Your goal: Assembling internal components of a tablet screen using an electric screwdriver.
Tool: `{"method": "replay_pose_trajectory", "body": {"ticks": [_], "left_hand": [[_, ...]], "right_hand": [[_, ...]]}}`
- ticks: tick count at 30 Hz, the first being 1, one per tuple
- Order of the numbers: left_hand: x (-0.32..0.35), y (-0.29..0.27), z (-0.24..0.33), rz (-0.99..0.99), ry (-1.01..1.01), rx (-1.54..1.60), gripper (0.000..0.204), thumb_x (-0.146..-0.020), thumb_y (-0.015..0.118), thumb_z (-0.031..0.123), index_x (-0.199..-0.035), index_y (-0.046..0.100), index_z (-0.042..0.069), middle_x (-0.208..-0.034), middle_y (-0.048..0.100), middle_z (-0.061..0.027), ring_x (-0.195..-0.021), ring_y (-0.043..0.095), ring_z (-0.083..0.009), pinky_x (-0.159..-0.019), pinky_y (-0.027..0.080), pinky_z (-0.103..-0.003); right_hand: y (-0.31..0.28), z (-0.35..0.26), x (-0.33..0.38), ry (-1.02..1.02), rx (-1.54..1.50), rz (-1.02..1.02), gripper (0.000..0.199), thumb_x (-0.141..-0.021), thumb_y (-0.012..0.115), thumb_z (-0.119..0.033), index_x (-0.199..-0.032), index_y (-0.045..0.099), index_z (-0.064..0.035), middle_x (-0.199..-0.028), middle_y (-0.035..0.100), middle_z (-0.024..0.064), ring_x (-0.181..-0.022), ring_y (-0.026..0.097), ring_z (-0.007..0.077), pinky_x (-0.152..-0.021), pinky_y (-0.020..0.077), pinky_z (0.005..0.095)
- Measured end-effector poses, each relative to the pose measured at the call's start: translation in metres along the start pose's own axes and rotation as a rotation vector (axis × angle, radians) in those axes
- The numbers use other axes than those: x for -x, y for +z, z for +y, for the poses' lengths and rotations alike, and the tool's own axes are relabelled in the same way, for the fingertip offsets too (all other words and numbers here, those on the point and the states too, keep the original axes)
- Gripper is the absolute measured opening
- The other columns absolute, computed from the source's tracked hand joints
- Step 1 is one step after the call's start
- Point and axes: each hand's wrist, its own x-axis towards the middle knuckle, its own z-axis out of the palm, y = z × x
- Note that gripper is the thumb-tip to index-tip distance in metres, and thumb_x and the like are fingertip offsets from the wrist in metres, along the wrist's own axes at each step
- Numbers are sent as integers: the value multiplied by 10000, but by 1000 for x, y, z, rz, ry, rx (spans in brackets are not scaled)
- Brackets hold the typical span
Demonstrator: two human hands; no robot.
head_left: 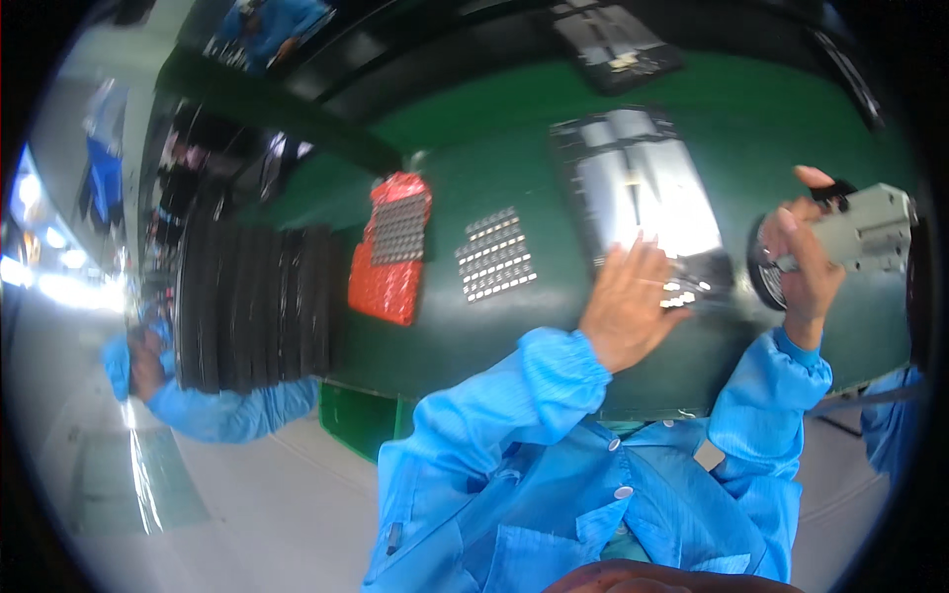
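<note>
Far left of the person's fingers, a co-worker's blue sleeve [232, 407] lies beside a row of black trays [252, 306] stacked on edge on the green surface [474, 188]. Nearer, a red bag [388, 252] carries a grid of small parts, and a loose sheet of small pale parts [496, 254] lies just left of the left hand [625, 306].

That hand rests flat, fingers [643, 259] spread and released, pressing the near end of a flat silvery panel in a black frame [638, 188], with tiny pale parts just beyond the fingertips. A second such panel [615, 44] lies farther off.

The right hand [803, 259], well right of the panel, is clenched around a grey handheld tool [862, 229], held off the panel. Judging from this, the work on the near panel looks underway, not finished: the tool is not yet applied.
</note>
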Motion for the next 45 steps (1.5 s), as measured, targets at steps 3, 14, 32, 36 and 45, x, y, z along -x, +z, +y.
{"method": "replay_pose_trajectory", "body": {"ticks": [3,14,32,36,45], "left_hand": [[5,-10,-12,76,-161,-136,657,-710,724,344,-1154,497,-83,-1271,451,-255,-1232,394,-391,-997,319,-487],[-56,-78,-111,-126,-304,-611,445,-672,733,351,-897,575,0,-853,598,-148,-761,607,-325,-645,487,-419],[-142,-57,-230,-52,-98,-399,500,-823,589,303,-1172,522,-48,-1257,470,-244,-1084,512,-403,-935,411,-415],[-171,-28,-186,-32,-237,-344,768,-674,741,434,-1200,493,-67,-1301,420,-263,-1195,430,-374,-999,355,-374],[-184,-45,-244,25,260,-596,662,-680,576,285,-1267,433,15,-1234,495,-208,-1159,454,-334,-1025,290,-462]], "right_hand": [[7,-1,-1,2,18,32,409,-770,604,31,-1150,460,70,-625,507,21,-503,476,88,-461,379,219],[15,-5,7,68,-25,-11,375,-745,631,49,-1099,508,39,-604,503,-6,-509,471,50,-469,379,201],[17,6,4,0,10,-190,403,-725,620,54,-1095,479,-18,-698,528,-15,-579,472,26,-533,392,209],[16,26,6,-11,-36,-97,345,-660,742,-130,-940,592,5,-782,628,59,-720,540,66,-617,452,261],[20,14,-1,-42,-50,-77,275,-619,633,10,-890,583,15,-704,637,158,-634,653,227,-568,487,299]]}}
